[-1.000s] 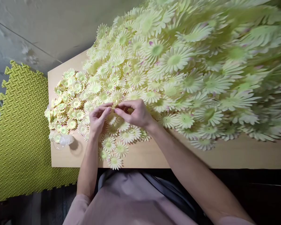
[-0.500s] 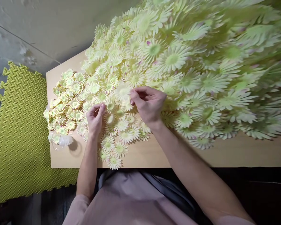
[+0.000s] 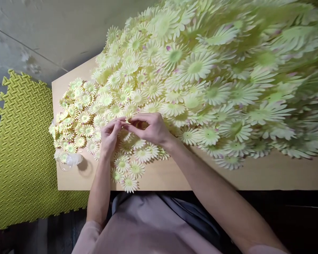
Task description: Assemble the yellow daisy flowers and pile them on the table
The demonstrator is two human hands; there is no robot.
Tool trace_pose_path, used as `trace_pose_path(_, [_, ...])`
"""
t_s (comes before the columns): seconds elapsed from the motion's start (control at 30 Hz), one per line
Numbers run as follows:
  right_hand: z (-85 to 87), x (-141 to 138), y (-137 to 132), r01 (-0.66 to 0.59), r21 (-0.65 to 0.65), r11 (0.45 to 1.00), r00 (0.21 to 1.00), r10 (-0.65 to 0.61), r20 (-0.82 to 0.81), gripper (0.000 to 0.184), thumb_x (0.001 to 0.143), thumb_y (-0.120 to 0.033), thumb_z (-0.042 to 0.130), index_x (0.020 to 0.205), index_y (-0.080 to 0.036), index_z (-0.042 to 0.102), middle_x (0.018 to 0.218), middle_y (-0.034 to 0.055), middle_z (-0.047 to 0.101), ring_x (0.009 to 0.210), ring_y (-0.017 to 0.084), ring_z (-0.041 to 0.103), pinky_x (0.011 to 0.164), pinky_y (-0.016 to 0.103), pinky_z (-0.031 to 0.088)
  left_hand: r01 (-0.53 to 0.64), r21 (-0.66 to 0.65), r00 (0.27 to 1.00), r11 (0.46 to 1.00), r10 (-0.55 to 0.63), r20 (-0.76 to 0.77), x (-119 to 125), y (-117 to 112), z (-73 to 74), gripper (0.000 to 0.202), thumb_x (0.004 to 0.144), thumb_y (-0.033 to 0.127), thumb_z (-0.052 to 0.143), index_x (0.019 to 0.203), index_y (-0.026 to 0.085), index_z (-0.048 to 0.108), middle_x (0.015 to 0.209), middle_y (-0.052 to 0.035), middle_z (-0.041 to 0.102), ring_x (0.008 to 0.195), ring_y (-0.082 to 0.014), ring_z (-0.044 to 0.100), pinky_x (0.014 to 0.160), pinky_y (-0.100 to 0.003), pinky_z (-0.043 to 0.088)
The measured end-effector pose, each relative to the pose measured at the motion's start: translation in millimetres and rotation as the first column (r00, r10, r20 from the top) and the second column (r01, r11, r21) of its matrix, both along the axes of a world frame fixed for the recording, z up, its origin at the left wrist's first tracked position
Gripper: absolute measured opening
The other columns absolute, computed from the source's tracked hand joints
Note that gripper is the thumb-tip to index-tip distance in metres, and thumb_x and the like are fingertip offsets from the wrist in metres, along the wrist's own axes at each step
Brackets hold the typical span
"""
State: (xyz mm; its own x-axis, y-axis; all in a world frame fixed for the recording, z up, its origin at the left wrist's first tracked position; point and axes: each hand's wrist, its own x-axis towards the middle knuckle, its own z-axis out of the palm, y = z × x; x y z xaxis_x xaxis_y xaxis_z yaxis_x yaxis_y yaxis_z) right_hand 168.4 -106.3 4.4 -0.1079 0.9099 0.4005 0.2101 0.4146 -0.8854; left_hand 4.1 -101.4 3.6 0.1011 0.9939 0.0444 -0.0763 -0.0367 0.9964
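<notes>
Pale yellow flower (image 3: 128, 119) at the fingertips of both hands, just left of frame centre.
Right hand (image 3: 155, 129): thumb and fingers pinched on the flower. Left hand (image 3: 109, 138): thumb and forefinger drawn together at its left side; cannot tell whether they grip it. Heap of flowers (image 3: 196, 67) covers much of the table (image 3: 180, 173), centre to upper right; smaller blooms (image 3: 81, 118) bunched at centre left. Clear cup (image 3: 73, 159) below them. Yellow-green mat (image 3: 23, 151), left edge.
</notes>
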Motion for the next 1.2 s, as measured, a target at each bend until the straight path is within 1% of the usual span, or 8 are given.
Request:
trace_pose_path(0.13, [2.0,1,-1,-0.022,-0.12,0.993,0.998,0.016,-0.056,0.021,0.082,-0.032,0.069,0.09,-0.015,0.077,0.082,0.009,0.076,0.064,0.017,0.068,0.056,0.031,0.054,-0.004,-0.019,1.0,1.0,0.004,0.027,-1,1,-5.2,0.03,0.082,0.05,0.065,0.079,0.022,0.077,0.1,-0.0061,0.071,0.101,-0.0167,0.067,0.09,-0.032,0.054])
trace_pose_path(0.27, [5.3,5,-1,-0.096,-0.233,0.968,0.983,0.056,-0.174,0.024,0.081,-0.039,0.07,0.084,-0.016,0.076,0.074,0.0062,0.074,0.062,0.016,0.068,0.059,0.03,0.056,-0.024,-0.047,0.995,0.999,0.028,0.092,0,3,-5.4,0.023,0.079,0.045,0.069,0.086,0.023,0.074,0.091,-0.0035,0.072,0.089,-0.014,0.068,0.087,-0.032,0.056])
trace_pose_path(0.4, [7.8,8,0,-0.122,-0.279,0.953,0.973,0.06,-0.222,0.03,0.08,-0.047,0.07,0.08,-0.016,0.071,0.068,0.0039,0.069,0.054,0.013,0.063,0.052,0.027,0.052,0.007,-0.061,0.995,0.998,0.0,0.103,2,2,-2.9,0.019,0.078,0.039,0.072,0.087,0.023,0.073,0.09,-0.0032,0.072,0.085,-0.0125,0.069,0.084,-0.03,0.057])
trace_pose_path(0.57, [8.5,10,1,-0.155,-0.286,0.946,0.974,0.098,-0.204,0.038,0.084,-0.054,0.063,0.073,-0.017,0.064,0.063,0.0018,0.061,0.053,0.01,0.054,0.046,0.024,0.043,0.002,-0.081,0.999,0.997,0.0,0.035,-1,1,-6.1,0.019,0.074,0.038,0.077,0.082,0.022,0.074,0.08,-0.0008,0.071,0.069,-0.0082,0.064,0.068,-0.021,0.053])
trace_pose_path(0.7, [8.2,11,0,-0.204,-0.301,0.932,0.96,0.13,-0.248,0.042,0.082,-0.057,0.063,0.072,-0.016,0.062,0.062,0.0007,0.058,0.052,0.009,0.051,0.045,0.023,0.04,0.024,-0.064,0.999,0.998,-0.022,0.036,-2,1,-4.8,0.026,0.077,0.048,0.071,0.08,0.022,0.075,0.077,-0.0014,0.07,0.068,-0.0084,0.063,0.066,-0.021,0.05])
trace_pose_path(0.87, [8.0,12,1,-0.243,-0.305,0.921,0.951,0.165,-0.261,0.045,0.078,-0.059,0.065,0.067,-0.016,0.06,0.058,-0.0021,0.051,0.05,0.007,0.043,0.044,0.023,0.034,0.035,-0.043,0.999,0.998,-0.036,-0.014,0,0,-1.0,0.019,0.074,0.04,0.076,0.079,0.022,0.075,0.075,-0.0014,0.07,0.067,-0.0087,0.062,0.062,-0.02,0.049])
trace_pose_path(1.03, [7.9,12,1,-0.229,-0.3,0.926,0.948,0.142,-0.285,0.048,0.075,-0.063,0.065,0.064,-0.016,0.06,0.057,-0.0019,0.051,0.05,0.008,0.043,0.044,0.024,0.034,0.014,-0.071,1.0,0.997,-0.013,0.01,-1,0,-2.0,0.023,0.073,0.044,0.075,0.077,0.022,0.074,0.074,-0.0007,0.069,0.066,-0.0085,0.061,0.062,-0.021,0.049])
trace_pose_path(1.2, [4.7,11,1,-0.234,-0.287,0.929,0.945,0.148,-0.29,0.047,0.075,-0.063,0.065,0.066,-0.017,0.061,0.057,-0.0022,0.049,0.051,0.008,0.041,0.046,0.024,0.032,0.083,-0.08,0.997,0.993,-0.083,0.0,-1,-3,1.5,0.022,0.069,0.038,0.08,0.081,0.022,0.072,0.073,-0.0002,0.068,0.063,-0.0083,0.062,0.06,-0.021,0.051])
